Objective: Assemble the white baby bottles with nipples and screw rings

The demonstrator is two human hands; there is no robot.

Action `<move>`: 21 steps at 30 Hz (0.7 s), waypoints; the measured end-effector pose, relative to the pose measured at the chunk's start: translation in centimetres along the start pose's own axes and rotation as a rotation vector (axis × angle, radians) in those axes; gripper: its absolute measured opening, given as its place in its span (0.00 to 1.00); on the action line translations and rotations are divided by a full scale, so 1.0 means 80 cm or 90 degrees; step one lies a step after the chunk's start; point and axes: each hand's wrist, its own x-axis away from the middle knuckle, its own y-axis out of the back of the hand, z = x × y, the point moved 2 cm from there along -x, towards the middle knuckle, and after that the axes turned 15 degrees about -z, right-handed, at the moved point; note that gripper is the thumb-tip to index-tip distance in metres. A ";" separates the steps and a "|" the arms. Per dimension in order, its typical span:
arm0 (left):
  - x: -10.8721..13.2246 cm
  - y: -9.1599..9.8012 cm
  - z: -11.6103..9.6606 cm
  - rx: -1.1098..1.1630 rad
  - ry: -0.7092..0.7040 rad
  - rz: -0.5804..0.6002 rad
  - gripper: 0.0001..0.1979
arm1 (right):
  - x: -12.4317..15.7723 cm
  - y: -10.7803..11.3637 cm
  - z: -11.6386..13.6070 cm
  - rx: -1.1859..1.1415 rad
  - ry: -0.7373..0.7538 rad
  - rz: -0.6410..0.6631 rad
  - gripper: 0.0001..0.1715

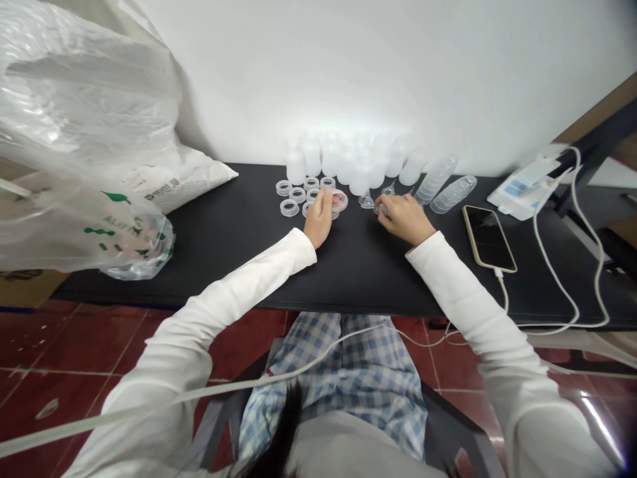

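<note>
My left hand (319,219) is closed on a clear plastic screw ring (341,201), held over the black table among several similar rings (289,208). To the right, my right hand (408,218) has its fingers curled round a clear silicone teat (381,209), which they partly cover. Another clear teat (366,200) stands just left of those fingertips, and one more (389,190) shows behind them. Several frosted white bottles (359,178) stand in a cluster against the wall. Two stacks of clear caps (454,194) lie beyond my right hand.
A phone (490,238) on a charging cable lies on the black table (239,265) at right, near a white box-like device (525,189) with cables. Large plastic bags (89,133) fill the left end. A white cable (298,375) crosses over my lap.
</note>
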 end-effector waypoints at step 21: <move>0.008 -0.008 -0.013 0.243 0.038 0.025 0.30 | 0.003 -0.031 0.046 -0.469 -0.105 -0.380 0.14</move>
